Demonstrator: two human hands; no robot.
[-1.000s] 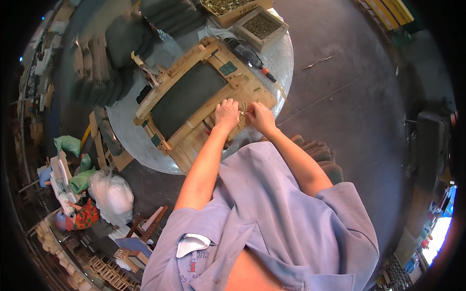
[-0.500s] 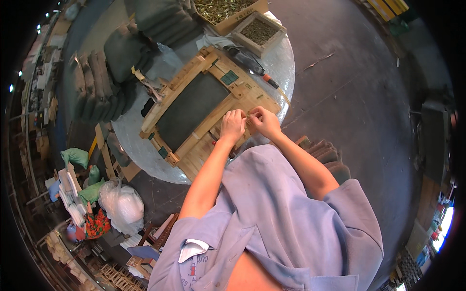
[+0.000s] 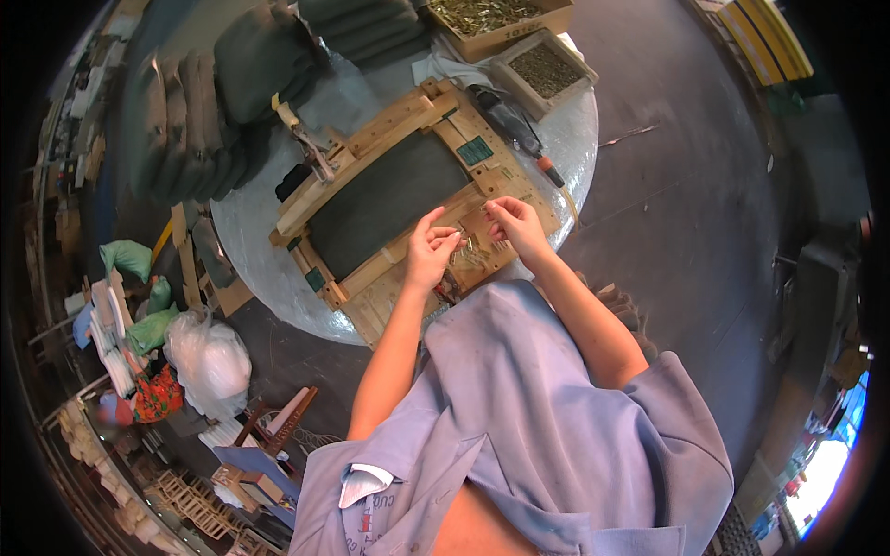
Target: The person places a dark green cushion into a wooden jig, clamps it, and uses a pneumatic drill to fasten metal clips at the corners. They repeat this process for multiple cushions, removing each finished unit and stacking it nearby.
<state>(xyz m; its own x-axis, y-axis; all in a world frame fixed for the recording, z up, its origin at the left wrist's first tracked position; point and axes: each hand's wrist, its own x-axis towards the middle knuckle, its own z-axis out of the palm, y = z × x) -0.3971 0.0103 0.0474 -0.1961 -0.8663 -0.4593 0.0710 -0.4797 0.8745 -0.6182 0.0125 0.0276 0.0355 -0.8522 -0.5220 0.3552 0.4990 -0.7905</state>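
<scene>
Brass-coloured small pieces (image 3: 473,250) lie scattered on pale wood just below and between the fingers of the two hands. The left hand (image 3: 429,255) is raised beside them, its fingers partly open, the index stretched away from the others. The right hand (image 3: 521,229) has its fingertips drawn together in a pinch; whether something tiny is caught in them, I cannot tell.

Directly beyond the left fingers, a dark panel (image 3: 389,204) lies flat inside a wooden frame (image 3: 373,266). A green patch (image 3: 476,150) marks the frame's corner past the right fingers. Farther out beyond the right fingers rests a power driver (image 3: 505,120) with an orange collar, and past it stand a wooden tray (image 3: 567,95) of small brownish bits and a cardboard box (image 3: 535,30) of gold-coloured pieces. Beyond the frame, to the left of the fingers, a metal clamp (image 3: 303,141) sits at its far edge. Film-covered tabletop (image 3: 248,264) spreads under all this, with stacked dark cushions (image 3: 190,125) well away, far left of the fingers.
</scene>
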